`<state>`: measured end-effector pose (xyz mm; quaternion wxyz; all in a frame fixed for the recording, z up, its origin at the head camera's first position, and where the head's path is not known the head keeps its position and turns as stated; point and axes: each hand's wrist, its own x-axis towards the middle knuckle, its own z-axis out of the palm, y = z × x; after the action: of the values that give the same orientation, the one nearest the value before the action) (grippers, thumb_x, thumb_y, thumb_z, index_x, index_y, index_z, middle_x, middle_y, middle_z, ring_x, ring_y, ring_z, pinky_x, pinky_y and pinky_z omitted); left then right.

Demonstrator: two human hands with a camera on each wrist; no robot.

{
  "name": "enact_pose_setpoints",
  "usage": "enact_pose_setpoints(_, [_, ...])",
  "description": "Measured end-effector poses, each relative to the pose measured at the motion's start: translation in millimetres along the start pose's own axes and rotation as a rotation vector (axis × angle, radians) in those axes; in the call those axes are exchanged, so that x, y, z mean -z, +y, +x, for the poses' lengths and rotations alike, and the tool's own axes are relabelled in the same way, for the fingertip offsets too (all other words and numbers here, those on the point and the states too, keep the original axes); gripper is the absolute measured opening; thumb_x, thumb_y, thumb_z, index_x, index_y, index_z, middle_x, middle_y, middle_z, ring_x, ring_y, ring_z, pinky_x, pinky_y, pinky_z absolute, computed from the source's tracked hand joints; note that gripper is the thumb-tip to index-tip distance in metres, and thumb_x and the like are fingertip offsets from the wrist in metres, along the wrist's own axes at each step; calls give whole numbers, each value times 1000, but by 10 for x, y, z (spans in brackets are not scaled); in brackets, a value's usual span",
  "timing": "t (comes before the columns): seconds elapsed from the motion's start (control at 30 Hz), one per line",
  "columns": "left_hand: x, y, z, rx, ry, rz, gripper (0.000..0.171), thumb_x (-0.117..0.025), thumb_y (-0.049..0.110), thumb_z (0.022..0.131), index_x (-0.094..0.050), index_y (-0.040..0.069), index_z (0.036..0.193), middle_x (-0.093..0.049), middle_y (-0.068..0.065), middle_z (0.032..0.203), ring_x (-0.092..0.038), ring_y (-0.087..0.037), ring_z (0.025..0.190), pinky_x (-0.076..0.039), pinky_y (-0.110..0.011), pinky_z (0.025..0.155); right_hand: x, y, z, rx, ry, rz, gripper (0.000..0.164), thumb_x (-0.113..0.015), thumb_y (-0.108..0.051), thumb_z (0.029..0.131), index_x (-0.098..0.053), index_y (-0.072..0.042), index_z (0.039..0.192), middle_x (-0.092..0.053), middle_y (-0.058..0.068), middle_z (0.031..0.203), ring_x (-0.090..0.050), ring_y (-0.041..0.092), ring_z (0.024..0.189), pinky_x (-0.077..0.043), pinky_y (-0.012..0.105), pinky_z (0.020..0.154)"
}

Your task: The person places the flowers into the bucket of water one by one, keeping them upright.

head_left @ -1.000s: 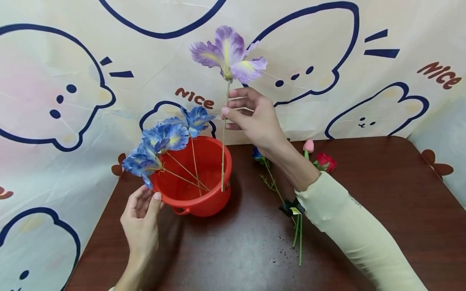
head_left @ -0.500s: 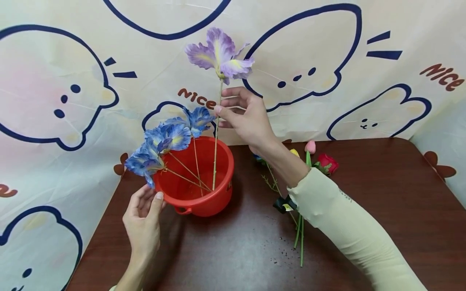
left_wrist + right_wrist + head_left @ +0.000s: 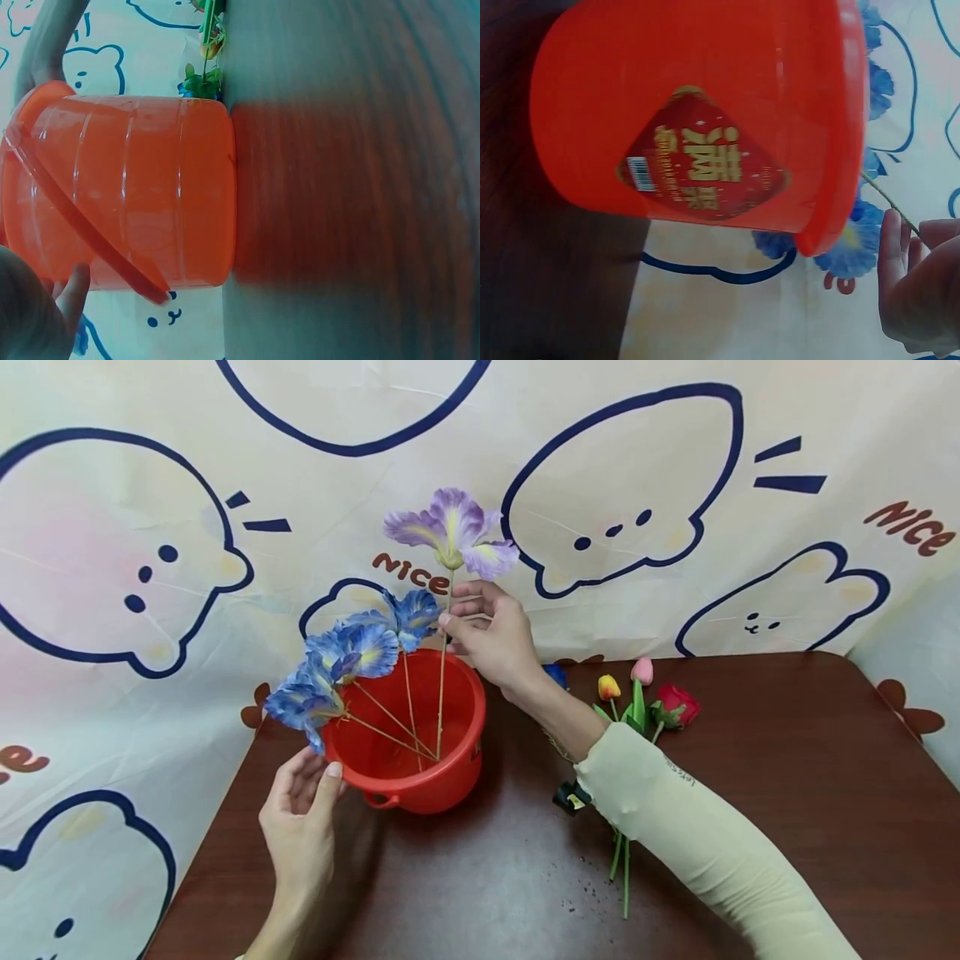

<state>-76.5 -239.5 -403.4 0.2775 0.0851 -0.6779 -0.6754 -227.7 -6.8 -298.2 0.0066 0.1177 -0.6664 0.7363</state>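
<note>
You're prob. on the insertion step: getting the purple flower (image 3: pixel 459 531) into the red bucket (image 3: pixel 442 789). L to R: your left hand (image 3: pixel 300 827) is resting half-curled at the near-left rim, thumb touching it, prob. steadying; can't tell if it's truly gripping. Next, 3 blue flowers (image 3: pixel 367 652) are standing tilted in the bucket, blooms leaning out over the left & far-left rim, stems meeting low inside. Bucket's sitting on the table's (image 3: pixel 465 877) left half, handle (image 3: pixel 82 225) hanging down outside. The purple one is standing nearly upright at the right inside, lower stem in the bucket; can't tell if its tip's touching bottom. Your right hand (image 3: pixel 495 635) is pinching that stem btwn thumb & fingers, below the bloom. Next move prob. calls for leaning it on the rim, then letting go gently, b/c a light stem could tip. Farther right, a blue bloom (image 3: pixel 555 675), yellow tulip (image 3: pixel 608 687), pink tulip (image 3: pixel 642 672) & red rose (image 3: pixel 677 706) are lying on the table, stems partly behind your sleeve (image 3: pixel 675 818).
</note>
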Motion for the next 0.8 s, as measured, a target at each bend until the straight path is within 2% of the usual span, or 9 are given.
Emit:
enact_pose_setpoints(0.17, [6,-1,-1,3,-6,10,41,-72,3,101,-62,-4,141,-74,-4,122,-77,-10,103,-64,-22,83,-2,94,15,-22,30,-13,34,-69,-13,105,-63,0,136,-68,14,109,-77,39,98,-68,43,83])
enact_pose_setpoints(0.37, [3,5,-2,10,-5,25,42,-72,4,101,-62,-3,141,-74,-3,123,-77,-8,103,-64,-21,83,8,169,26,-10,31,-2,23,-70,-15,106,-69,-2,125,-70,14,101,-75,16,78,-69,39,79])
enact_pose_setpoints(0.57, [1,7,-3,11,-3,29,42,-72,5,101,-62,-3,141,-74,-3,123,-77,-9,103,-64,-20,83,17,232,24,-43,-29,1,26,-69,-15,106,-71,-2,128,-70,30,115,-76,22,82,-68,36,78])
enact_pose_setpoints(0.7, [-1,8,0,4,-4,23,42,-72,4,101,-62,-4,141,-74,-3,122,-77,-9,103,-64,-20,83,-11,259,27,-62,-53,-23,28,-68,-16,107,-71,-2,131,-72,27,116,-78,25,88,-68,36,77])
enact_pose_setpoints(0.8, [-1,8,0,1,-2,21,42,-72,4,101,-62,-4,141,-74,-3,122,-77,-10,102,-64,-20,82,-53,271,33,-71,-73,-19,27,-66,-16,108,-71,-2,131,-73,25,117,-79,36,98,-69,37,78])
